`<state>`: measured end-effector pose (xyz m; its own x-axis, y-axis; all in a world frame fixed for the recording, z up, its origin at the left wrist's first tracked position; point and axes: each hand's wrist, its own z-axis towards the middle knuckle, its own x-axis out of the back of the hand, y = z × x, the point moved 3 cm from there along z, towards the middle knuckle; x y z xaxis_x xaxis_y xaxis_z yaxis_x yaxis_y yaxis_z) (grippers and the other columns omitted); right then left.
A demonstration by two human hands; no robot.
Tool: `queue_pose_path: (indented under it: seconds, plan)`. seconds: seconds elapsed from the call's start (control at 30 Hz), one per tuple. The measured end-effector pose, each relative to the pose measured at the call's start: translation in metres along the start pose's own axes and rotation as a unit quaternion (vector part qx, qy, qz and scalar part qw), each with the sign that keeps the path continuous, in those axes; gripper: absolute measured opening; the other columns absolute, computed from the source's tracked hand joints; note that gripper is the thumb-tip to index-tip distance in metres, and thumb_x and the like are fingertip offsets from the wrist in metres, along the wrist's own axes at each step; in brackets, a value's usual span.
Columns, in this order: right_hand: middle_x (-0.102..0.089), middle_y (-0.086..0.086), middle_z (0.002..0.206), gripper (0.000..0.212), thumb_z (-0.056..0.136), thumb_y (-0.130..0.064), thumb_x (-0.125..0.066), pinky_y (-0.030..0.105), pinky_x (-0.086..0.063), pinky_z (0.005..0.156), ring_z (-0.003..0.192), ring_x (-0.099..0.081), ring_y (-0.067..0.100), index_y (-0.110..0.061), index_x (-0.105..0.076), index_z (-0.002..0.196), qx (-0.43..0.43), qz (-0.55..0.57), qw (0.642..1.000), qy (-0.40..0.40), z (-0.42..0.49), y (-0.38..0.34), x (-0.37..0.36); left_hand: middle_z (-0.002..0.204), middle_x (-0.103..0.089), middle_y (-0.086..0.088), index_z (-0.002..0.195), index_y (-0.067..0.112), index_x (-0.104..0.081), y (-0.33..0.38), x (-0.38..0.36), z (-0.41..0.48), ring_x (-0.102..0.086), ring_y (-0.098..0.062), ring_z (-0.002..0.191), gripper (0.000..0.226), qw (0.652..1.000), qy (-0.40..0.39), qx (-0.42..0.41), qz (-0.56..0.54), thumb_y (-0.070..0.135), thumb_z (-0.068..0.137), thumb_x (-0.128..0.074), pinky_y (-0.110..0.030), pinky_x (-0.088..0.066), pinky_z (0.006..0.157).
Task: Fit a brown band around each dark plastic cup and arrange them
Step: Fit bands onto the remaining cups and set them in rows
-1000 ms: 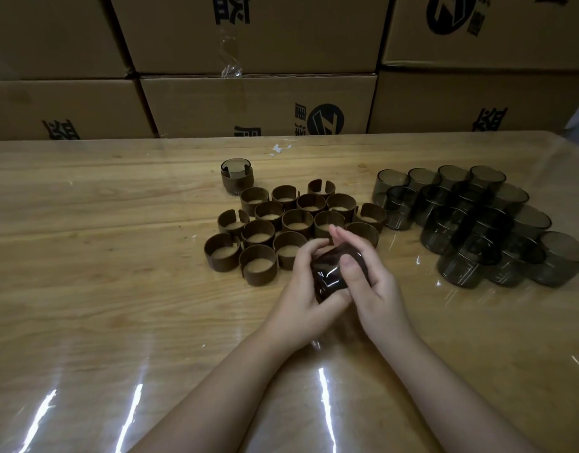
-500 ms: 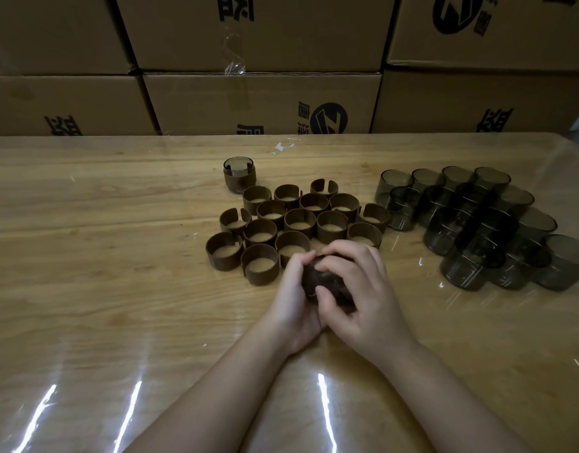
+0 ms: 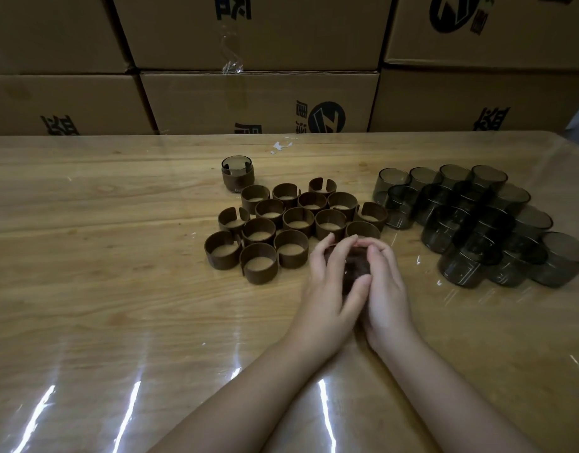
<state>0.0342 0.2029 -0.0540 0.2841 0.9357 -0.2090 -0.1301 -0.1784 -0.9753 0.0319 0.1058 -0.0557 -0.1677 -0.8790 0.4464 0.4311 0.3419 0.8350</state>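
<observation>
Both hands wrap one dark plastic cup (image 3: 355, 268) with a brown band on it, just above the table in the middle. My left hand (image 3: 329, 289) grips its left side and my right hand (image 3: 384, 289) grips its right side; most of the cup is hidden by fingers. Several loose brown bands (image 3: 291, 223) stand in a cluster just beyond my hands. Several bare dark cups (image 3: 477, 223) are grouped to the right. One banded cup (image 3: 237, 173) stands alone behind the bands.
The wooden table (image 3: 101, 289) carries a glossy clear cover with glare streaks near the front. Stacked cardboard boxes (image 3: 258, 99) line the far edge. A bit of clear tape scrap (image 3: 281, 146) lies near the back.
My hands have closed more tightly round the cup and turned it; the cup showed between the fingers a second ago and is now mostly covered. The hands shifted slightly away from me.
</observation>
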Motion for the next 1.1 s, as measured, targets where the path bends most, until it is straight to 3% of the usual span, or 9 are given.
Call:
queue_pose_path:
  seconds: [0.1, 0.2, 0.3, 0.4, 0.5, 0.67, 0.87, 0.97, 1.1]
  plan:
    - [-0.072, 0.002, 0.103, 0.030, 0.102, -0.029, -0.040, 0.022, -0.055, 0.072, 0.101, -0.068, 0.018, -0.032, -0.069, 0.095, -0.067, 0.075, 0.995, -0.019, 0.004, 0.004, 0.001, 0.155, -0.015, -0.001, 0.137, 0.036, -0.042, 0.002, 0.003, 0.002, -0.011, -0.013, 0.146, 0.042, 0.998, 0.002, -0.029, 0.052, 0.032, 0.097, -0.053, -0.039, -0.027, 0.116]
    - [-0.071, 0.000, 0.106, 0.030, 0.101, -0.032, -0.038, 0.027, -0.053, 0.083, 0.106, -0.067, 0.017, -0.033, -0.068, 0.097, -0.040, 0.080, 0.994, -0.057, 0.004, 0.004, -0.002, 0.153, -0.021, 0.003, 0.116, 0.041, -0.050, 0.007, 0.011, 0.001, -0.021, -0.020, 0.143, 0.022, 0.992, 0.040, -0.091, 0.072, 0.037, 0.094, -0.047, -0.020, -0.021, 0.110]
    - [-0.070, -0.002, 0.112, 0.028, 0.100, -0.038, -0.038, 0.028, -0.050, 0.088, 0.111, -0.064, 0.015, -0.034, -0.065, 0.107, -0.028, 0.055, 0.994, -0.092, 0.001, 0.004, -0.006, 0.143, -0.035, 0.004, 0.110, 0.038, -0.052, 0.004, 0.015, 0.001, -0.037, -0.020, 0.132, 0.017, 0.987, 0.080, -0.113, 0.084, 0.037, 0.094, -0.045, -0.014, -0.024, 0.106]
    - [-0.061, -0.007, 0.121, 0.032, 0.094, -0.051, -0.039, 0.021, -0.051, 0.088, 0.112, -0.059, 0.001, -0.039, -0.055, 0.119, 0.008, -0.042, 0.993, -0.110, -0.002, 0.005, -0.008, 0.126, -0.050, 0.001, 0.114, 0.028, -0.057, -0.002, 0.020, 0.006, -0.050, -0.008, 0.117, 0.029, 0.995, 0.073, -0.073, -0.001, 0.040, 0.094, -0.041, -0.027, -0.044, 0.096]
    - [-0.052, -0.014, 0.126, 0.037, 0.091, -0.053, -0.047, 0.011, -0.046, 0.085, 0.110, -0.054, -0.010, -0.041, -0.043, 0.126, 0.073, -0.110, 0.985, -0.112, -0.007, 0.002, -0.012, 0.110, -0.060, 0.019, 0.118, 0.030, -0.052, -0.007, 0.024, 0.009, -0.058, 0.000, 0.105, 0.033, 0.992, 0.081, -0.016, -0.097, 0.046, 0.092, -0.037, -0.018, -0.047, 0.087]
    - [-0.030, -0.013, 0.140, 0.067, 0.083, -0.046, -0.054, 0.007, -0.033, 0.102, 0.129, -0.033, -0.009, -0.033, -0.025, 0.142, 0.222, -0.299, 0.918, -0.139, -0.010, -0.001, -0.014, 0.099, -0.070, 0.007, 0.116, 0.019, -0.061, -0.019, 0.029, 0.011, -0.066, -0.002, 0.098, 0.046, 0.970, 0.099, 0.077, -0.210, 0.046, 0.097, -0.029, -0.014, -0.050, 0.080]
    - [-0.033, -0.009, 0.141, 0.071, 0.085, -0.042, -0.063, 0.006, -0.029, 0.104, 0.130, -0.031, -0.005, -0.016, -0.036, 0.144, 0.308, -0.399, 0.854, -0.132, -0.008, -0.013, -0.010, 0.098, -0.073, -0.008, 0.110, 0.009, -0.069, -0.024, 0.031, 0.016, -0.068, -0.014, 0.096, 0.052, 0.967, 0.071, 0.125, -0.209, 0.033, 0.106, -0.023, -0.027, -0.053, 0.087]
    - [-0.043, 0.005, 0.142, 0.066, 0.083, -0.034, -0.067, 0.022, -0.042, 0.102, 0.130, -0.041, 0.012, -0.012, -0.045, 0.140, 0.353, -0.454, 0.808, -0.126, -0.010, -0.015, -0.011, 0.093, -0.072, -0.013, 0.100, 0.004, -0.069, -0.028, 0.032, 0.018, -0.068, -0.019, 0.092, 0.048, 0.966, 0.085, 0.152, -0.193, 0.027, 0.106, -0.027, -0.039, -0.053, 0.088]
    - [-0.045, 0.004, 0.143, 0.066, 0.078, -0.025, -0.077, 0.036, -0.038, 0.109, 0.137, -0.037, 0.020, -0.019, -0.048, 0.137, 0.367, -0.473, 0.791, -0.125, -0.007, -0.013, -0.011, 0.091, -0.070, -0.017, 0.098, 0.002, -0.067, -0.031, 0.033, 0.019, -0.067, -0.013, 0.083, 0.042, 0.952, 0.102, 0.174, -0.232, 0.025, 0.105, -0.033, -0.028, -0.053, 0.074]
